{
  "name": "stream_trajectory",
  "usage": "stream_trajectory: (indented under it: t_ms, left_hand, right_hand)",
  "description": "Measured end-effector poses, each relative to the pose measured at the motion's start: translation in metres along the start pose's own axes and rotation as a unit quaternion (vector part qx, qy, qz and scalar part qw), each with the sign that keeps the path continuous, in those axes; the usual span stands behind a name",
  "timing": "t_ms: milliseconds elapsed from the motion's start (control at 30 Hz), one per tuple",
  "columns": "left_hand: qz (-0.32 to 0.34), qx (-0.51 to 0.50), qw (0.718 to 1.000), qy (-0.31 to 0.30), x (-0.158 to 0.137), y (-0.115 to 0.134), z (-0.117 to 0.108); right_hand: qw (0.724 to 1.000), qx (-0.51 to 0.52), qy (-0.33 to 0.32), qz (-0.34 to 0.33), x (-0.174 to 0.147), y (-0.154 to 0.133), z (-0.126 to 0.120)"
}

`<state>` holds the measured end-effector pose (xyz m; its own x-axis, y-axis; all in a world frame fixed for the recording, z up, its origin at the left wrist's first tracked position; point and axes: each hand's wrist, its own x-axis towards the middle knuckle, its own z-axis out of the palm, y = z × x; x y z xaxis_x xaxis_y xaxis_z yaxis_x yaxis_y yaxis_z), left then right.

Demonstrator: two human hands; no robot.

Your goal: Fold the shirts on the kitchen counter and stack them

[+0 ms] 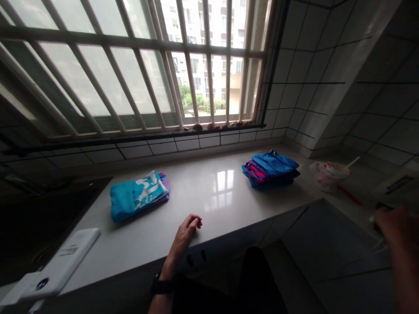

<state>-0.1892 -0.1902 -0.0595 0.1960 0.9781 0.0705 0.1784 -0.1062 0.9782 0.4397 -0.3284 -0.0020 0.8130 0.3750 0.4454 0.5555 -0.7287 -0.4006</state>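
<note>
My left hand (189,227) rests at the front edge of the white counter (203,192), fingers curled in loosely with nothing visible in them. A dark watch (162,285) is on that wrist. Beyond it to the left lies a folded turquoise garment (126,198) with white lettering, on top of a folded purple cloth (166,185). Farther right sits a stack of folded blue clothes (275,163) with a purple and pink piece between the layers. At the far right, dim and blurred, my right hand (394,224) is closed around a small dark object whose kind I cannot tell.
A white device (73,253) with a round button lies by the dark sink area (49,218) on the left. In the right corner stand a crumpled plastic bag (330,174) and a red strip-like item (349,195). A barred window (131,78) rises behind the counter.
</note>
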Motion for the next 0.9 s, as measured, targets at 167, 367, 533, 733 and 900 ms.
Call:
stream_trajectory:
  t_ms: [167, 367, 533, 733, 900]
  left_hand:
    - [0.002, -0.004, 1.0, -0.005, 0.002, 0.0, -0.001]
    - [-0.012, -0.005, 1.0, 0.002, 0.001, 0.0, -0.001]
    - [0.006, -0.003, 1.0, -0.004, 0.001, 0.001, 0.0]
    - [0.015, -0.004, 1.0, -0.004, 0.001, 0.0, 0.0]
    - [0.01, -0.02, 1.0, -0.021, 0.003, -0.007, 0.0]
  right_hand:
    - [0.974, 0.088, -0.03, -0.205, -0.036, -0.125, -0.017]
    - [0.925, 0.077, -0.223, -0.298, -0.057, -0.273, 0.011]
    - [0.908, -0.007, -0.271, -0.319, -0.053, -0.324, 0.024]
    - [0.913, 0.3, -0.025, -0.274, -0.037, -0.369, -0.027]
    - [0.743, 0.568, -0.05, -0.352, -0.044, -0.422, -0.068]
